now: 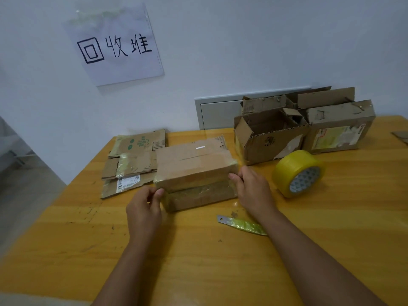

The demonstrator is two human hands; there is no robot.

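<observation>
Near the middle of the table (198, 261), a taped box (192, 166) lies flat with both hands at its ends. The left hand (144, 208) pinches the box's near left corner between thumb and fingers. The right hand (254, 188) has its fingers curled onto the right end, clamped there. Just right of that hand stands a yellow tape roll (293, 171), and a tape-wrapped blade (240, 224) lies by the right wrist. Flattened cartons (132, 162) lie toward the far left edge, and open cartons (271, 140) stand along the far edge.
</observation>
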